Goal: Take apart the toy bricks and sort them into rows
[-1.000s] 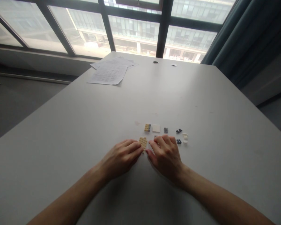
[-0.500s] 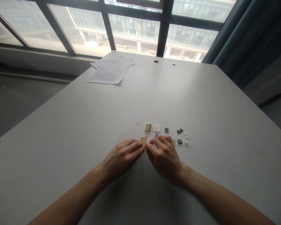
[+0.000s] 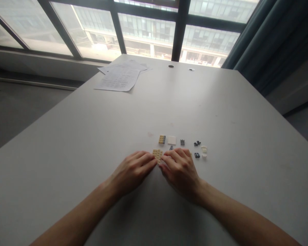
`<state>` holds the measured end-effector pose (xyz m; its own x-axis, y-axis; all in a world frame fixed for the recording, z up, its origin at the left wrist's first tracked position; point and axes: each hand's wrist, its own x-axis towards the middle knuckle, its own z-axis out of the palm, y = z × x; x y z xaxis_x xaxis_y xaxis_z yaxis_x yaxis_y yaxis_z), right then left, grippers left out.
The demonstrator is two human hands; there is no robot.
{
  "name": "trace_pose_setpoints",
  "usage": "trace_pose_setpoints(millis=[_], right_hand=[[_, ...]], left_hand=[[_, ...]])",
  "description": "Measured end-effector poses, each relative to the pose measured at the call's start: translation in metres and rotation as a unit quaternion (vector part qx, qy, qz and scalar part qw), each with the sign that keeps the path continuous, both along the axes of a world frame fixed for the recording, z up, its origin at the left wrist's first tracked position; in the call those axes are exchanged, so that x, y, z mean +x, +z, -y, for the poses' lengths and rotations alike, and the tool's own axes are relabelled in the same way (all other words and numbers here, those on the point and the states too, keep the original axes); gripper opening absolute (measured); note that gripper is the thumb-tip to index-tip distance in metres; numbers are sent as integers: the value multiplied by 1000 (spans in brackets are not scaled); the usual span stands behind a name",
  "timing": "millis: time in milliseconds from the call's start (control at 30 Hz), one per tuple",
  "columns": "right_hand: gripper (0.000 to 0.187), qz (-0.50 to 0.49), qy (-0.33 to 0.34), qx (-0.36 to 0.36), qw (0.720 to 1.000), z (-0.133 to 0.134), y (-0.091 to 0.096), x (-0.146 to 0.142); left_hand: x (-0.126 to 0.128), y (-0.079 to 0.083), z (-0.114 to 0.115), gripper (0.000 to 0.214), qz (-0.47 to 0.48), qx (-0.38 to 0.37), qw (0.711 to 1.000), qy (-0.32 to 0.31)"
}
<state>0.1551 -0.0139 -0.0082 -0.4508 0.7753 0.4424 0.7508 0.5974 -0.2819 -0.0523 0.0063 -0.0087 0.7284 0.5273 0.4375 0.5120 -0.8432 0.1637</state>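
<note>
Tan plate (image 3: 157, 153) more visible than before

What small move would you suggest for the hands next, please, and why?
Perhaps press the tan, studded plastic piece gently from both sides, since the left hand holds its left edge and the right hand has its fingers at the right edge.
</note>
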Motion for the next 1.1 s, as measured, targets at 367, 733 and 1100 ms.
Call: trace_pose_setpoints(millis=[367,733,1100], right_hand=[[17,37,-23,3,999,-3,-2,-4],[17,41,-24,8,999,-3,-1,-5],[12,24,-20,27,999,1,-2,-4]], left_hand=[[4,2,-3,18,3,-11,1000,-6],[6,4,-4,19,7,-8,1000,0],[5,3,-4,17,-10,10,1000,-4]])
